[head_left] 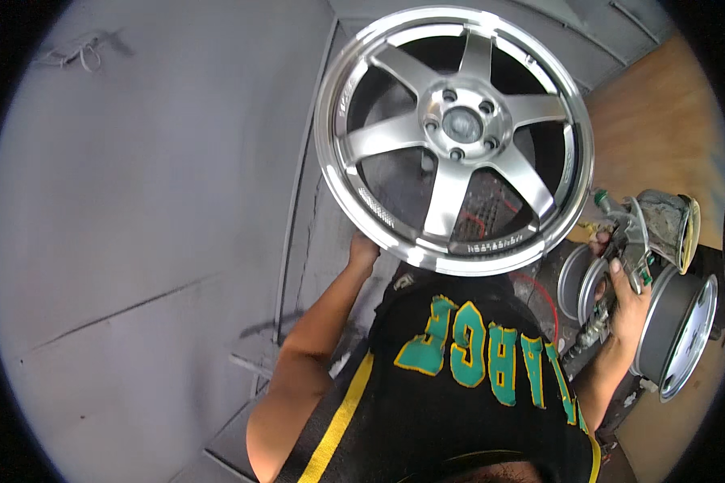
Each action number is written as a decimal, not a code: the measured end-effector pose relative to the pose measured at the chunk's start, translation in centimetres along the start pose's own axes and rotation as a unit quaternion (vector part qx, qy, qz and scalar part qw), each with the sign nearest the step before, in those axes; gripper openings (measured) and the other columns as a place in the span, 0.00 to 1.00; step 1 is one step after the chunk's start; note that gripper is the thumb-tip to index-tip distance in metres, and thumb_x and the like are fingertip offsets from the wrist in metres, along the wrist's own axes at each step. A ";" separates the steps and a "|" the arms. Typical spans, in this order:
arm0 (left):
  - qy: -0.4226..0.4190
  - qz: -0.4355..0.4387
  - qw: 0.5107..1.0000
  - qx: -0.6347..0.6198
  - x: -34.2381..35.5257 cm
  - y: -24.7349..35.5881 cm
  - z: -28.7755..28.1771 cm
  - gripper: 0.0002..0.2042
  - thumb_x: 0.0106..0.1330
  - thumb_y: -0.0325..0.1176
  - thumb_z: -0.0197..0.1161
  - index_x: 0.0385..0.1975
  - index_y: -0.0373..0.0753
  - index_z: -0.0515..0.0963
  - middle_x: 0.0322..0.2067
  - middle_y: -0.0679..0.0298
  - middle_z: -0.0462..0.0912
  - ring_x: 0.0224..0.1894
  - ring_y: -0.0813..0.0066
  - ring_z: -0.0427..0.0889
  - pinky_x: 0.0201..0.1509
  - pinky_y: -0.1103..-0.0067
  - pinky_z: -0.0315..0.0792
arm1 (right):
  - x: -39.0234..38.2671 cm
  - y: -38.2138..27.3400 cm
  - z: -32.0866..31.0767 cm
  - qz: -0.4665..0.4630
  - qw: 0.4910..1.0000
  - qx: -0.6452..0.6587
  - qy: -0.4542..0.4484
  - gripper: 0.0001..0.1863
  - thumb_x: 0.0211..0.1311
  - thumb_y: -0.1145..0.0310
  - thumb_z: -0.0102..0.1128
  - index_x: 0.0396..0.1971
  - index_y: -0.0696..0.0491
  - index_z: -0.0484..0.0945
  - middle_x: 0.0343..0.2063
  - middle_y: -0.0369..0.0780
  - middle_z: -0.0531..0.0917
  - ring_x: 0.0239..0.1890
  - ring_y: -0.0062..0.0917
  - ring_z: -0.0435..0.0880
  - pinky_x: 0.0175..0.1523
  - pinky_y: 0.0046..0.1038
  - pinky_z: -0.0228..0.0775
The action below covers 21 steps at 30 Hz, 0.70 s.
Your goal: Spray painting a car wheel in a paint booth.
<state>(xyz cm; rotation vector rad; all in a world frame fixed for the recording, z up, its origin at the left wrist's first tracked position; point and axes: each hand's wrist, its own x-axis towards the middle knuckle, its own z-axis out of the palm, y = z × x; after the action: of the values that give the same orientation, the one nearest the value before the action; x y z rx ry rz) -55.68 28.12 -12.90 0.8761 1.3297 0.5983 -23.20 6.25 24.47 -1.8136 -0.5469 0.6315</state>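
A silver alloy wheel (449,197) with several wide spokes and a bright polished lip fills the upper middle, its face toward me. My left hand (365,251) is at the wheel's lower left edge. Its fingers pass behind the lip, so their grip is hidden. On the right, my right hand (630,299) is closed around a metal spray gun (632,233). A paint-crusted cup (670,229) with a yellowish rim is attached to the gun. Below the hand, a hose fitting (592,328) hangs from the gun. The gun is beside the wheel, apart from its face.
Another silver wheel (693,336) stands at the right, past my right forearm, with a further rim (572,278) behind the gun. A red hose (546,296) curves below the big wheel. Grey panels (153,201) cover the left side; a brown board (660,121) stands at right.
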 end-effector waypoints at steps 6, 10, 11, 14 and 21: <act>-0.121 -0.136 0.983 -0.016 -4.5 -1.2 5.4 0.19 0.73 0.45 0.50 0.55 0.39 0.71 0.44 0.60 0.80 0.41 0.70 0.79 0.41 0.71 0.76 | 1.1 4.6 -2.7 0.023 0.999 -0.010 0.040 0.14 0.67 0.71 0.57 0.50 0.60 0.79 0.43 0.42 0.86 0.36 0.19 0.84 0.27 0.18 0.68; -0.044 -0.123 0.959 -0.251 -3.9 0.2 9.0 0.13 0.73 0.42 0.50 0.49 0.42 0.75 0.39 0.64 0.82 0.36 0.74 0.80 0.33 0.75 0.75 | 2.3 7.9 -4.1 0.046 0.999 0.021 -0.019 0.17 0.66 0.69 0.58 0.52 0.59 0.77 0.46 0.42 0.85 0.36 0.18 0.83 0.26 0.17 0.67; -0.021 -0.099 0.966 -0.237 -3.1 -0.7 8.7 0.12 0.73 0.41 0.50 0.47 0.42 0.76 0.37 0.65 0.82 0.33 0.76 0.80 0.29 0.77 0.73 | 2.3 8.3 -4.5 0.042 0.998 0.023 -0.031 0.17 0.66 0.69 0.58 0.52 0.59 0.77 0.46 0.42 0.85 0.36 0.18 0.83 0.26 0.17 0.67; 0.017 -0.106 0.966 -0.237 -2.5 0.0 10.1 0.11 0.73 0.40 0.49 0.43 0.45 0.78 0.34 0.68 0.83 0.31 0.76 0.79 0.26 0.77 0.69 | 3.5 8.8 -7.1 0.026 0.989 0.058 -0.137 0.18 0.65 0.70 0.58 0.53 0.61 0.75 0.44 0.42 0.84 0.35 0.20 0.83 0.25 0.18 0.69; 0.245 0.036 0.879 -0.408 -1.8 -0.7 8.0 0.10 0.70 0.34 0.57 0.46 0.37 0.76 0.40 0.59 0.83 0.40 0.70 0.84 0.41 0.75 0.80 | 9.0 5.6 -12.7 0.026 0.884 0.046 -0.464 0.18 0.63 0.67 0.63 0.49 0.58 0.76 0.38 0.36 0.84 0.33 0.15 0.81 0.24 0.16 0.70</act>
<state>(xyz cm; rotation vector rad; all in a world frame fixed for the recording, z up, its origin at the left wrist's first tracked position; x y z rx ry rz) -48.21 24.66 -12.32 0.0644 1.2977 1.3779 -7.78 1.36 21.21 -1.3468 -1.0699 1.5524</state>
